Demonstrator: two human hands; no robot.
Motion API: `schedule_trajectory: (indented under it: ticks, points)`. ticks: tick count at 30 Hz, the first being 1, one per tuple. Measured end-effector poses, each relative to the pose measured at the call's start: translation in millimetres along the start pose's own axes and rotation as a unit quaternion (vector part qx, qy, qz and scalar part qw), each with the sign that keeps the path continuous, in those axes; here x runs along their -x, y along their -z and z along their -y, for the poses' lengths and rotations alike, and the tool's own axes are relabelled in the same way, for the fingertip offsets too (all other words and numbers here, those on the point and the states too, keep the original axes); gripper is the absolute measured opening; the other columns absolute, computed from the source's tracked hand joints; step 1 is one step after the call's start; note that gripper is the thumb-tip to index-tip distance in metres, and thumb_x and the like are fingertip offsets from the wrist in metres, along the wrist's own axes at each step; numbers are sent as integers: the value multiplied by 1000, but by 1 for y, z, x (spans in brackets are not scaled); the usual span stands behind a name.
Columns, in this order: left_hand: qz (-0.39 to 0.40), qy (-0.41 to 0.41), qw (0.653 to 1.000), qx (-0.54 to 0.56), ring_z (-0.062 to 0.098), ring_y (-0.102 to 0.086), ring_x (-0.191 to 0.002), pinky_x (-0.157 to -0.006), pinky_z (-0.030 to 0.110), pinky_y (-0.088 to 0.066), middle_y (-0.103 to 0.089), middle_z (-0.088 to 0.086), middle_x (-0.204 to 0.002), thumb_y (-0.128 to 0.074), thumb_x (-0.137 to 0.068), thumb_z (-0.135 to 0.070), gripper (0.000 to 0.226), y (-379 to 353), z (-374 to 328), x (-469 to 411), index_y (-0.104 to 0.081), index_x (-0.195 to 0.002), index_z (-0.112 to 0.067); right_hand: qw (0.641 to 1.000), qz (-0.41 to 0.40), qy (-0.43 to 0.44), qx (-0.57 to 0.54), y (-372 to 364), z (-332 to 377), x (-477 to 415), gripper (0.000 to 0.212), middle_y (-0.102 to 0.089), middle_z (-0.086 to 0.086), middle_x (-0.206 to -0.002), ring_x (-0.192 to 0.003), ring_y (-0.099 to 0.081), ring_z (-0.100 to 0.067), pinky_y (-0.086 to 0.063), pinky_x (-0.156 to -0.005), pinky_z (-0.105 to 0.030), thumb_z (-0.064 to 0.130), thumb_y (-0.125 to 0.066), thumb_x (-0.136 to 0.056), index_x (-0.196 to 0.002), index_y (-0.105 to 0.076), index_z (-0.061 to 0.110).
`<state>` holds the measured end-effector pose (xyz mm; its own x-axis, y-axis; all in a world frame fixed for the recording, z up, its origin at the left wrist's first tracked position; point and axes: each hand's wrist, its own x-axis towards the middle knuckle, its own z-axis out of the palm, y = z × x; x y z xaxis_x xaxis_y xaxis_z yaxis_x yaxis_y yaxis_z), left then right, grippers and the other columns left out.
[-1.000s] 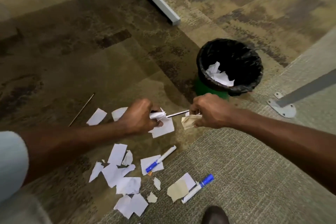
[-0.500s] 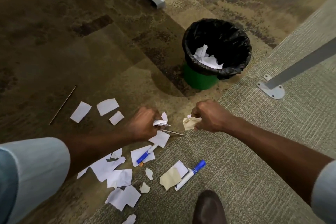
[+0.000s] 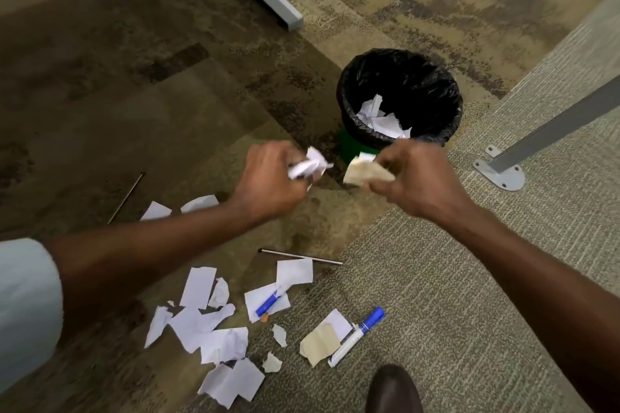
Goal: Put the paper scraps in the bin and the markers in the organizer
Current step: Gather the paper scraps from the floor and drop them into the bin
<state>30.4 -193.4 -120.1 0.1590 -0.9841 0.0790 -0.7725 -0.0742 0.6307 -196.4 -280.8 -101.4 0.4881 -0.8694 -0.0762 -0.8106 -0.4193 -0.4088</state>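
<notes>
Carpet floor fills the frame. Right of centre stands the black-lined bin, with white paper inside and its green base partly hidden. Just below it, both blurred, the left hand grips crumpled white scraps and the right hand pinches a tan scrap. Loose scraps litter the lower left. One blue-capped marker lies half under a scrap; the second marker lies beside a tan piece.
</notes>
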Motion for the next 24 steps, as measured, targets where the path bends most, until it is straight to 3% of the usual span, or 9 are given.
schedule_trajectory:
  ticks: [3,6,8,13,14,16,18,21,24]
  points:
    - [-35,22,998,56,15,-69,-59,-45,10,-40,-74,-1,-71,-80,-88,-32,17,15,-37,-39,-81,-85,-15,991,-98,-59,-62,40,6,-15,31,-75,1,-98,-66,-73,-17,-63,-57,-36,26,-89,-79,-106,-77,16]
    - [-51,52,993,90,5,-63,-56,-42,9,-38,-70,-8,-66,-83,-85,-36,19,14,-68,-86,-82,-87,-17,977,-164,-96,-98,66,4,-38,28,-78,-4,-87,-60,-75,-19,-64,-57,-39,26,-91,-78,-101,-79,15]
    - [-57,80,990,103,7,-62,-60,-46,18,-45,-71,-6,-72,-85,-83,-36,25,6,-86,-114,-81,-91,-13,971,-175,-123,-105,74,1,-54,30,-78,-7,-85,-63,-76,-24,-65,-61,-44,25,-92,-76,-100,-80,14]
    - [-18,80,996,31,13,-60,-75,-44,19,-34,-65,0,-79,-88,-81,-33,28,-24,-105,-150,-78,-93,-9,968,-155,-187,-59,69,-13,-86,24,-77,-11,-86,-77,-76,-27,-65,-70,-43,17,-86,-75,-97,-79,11]
    - [-4,68,998,12,15,-63,-81,-49,22,-41,-65,0,-80,-88,-80,-32,28,-29,-105,-152,-77,-94,-10,968,-150,-192,-59,67,-15,-89,21,-77,-10,-85,-77,-75,-26,-64,-70,-41,15,-85,-76,-95,-78,11]
    - [24,45,999,-10,17,-66,-98,-75,32,-59,-70,1,-96,-89,-79,-29,31,-36,-104,-154,-74,-101,-14,969,-145,-197,-45,65,-18,-94,17,-76,-11,-85,-76,-75,-26,-59,-64,-36,15,-82,-77,-92,-78,8]
    - [43,11,999,-21,22,-64,-117,-100,36,-56,-71,6,-122,-88,-79,-28,45,-40,-102,-153,-71,-117,-12,969,-155,-193,-4,64,-20,-96,18,-75,-12,-87,-79,-73,-27,-55,-64,-34,16,-79,-79,-94,-76,6]
    - [46,-44,997,-49,31,-60,-126,-103,42,-53,-67,16,-131,-84,-80,-32,47,-37,-100,-150,-67,-118,-10,970,-191,-149,1,64,-21,-90,25,-75,-12,-96,-89,-72,-29,-61,-80,-39,11,-70,-79,-104,-75,8]
    - [49,-66,992,-97,32,-50,-130,-106,45,-49,-57,13,-137,-81,-79,-38,69,-28,-92,-142,-58,-138,-11,965,-250,-72,-26,59,-13,-73,28,-77,-5,-97,-87,-72,-20,-60,-80,-32,14,-65,-80,-105,-77,15]
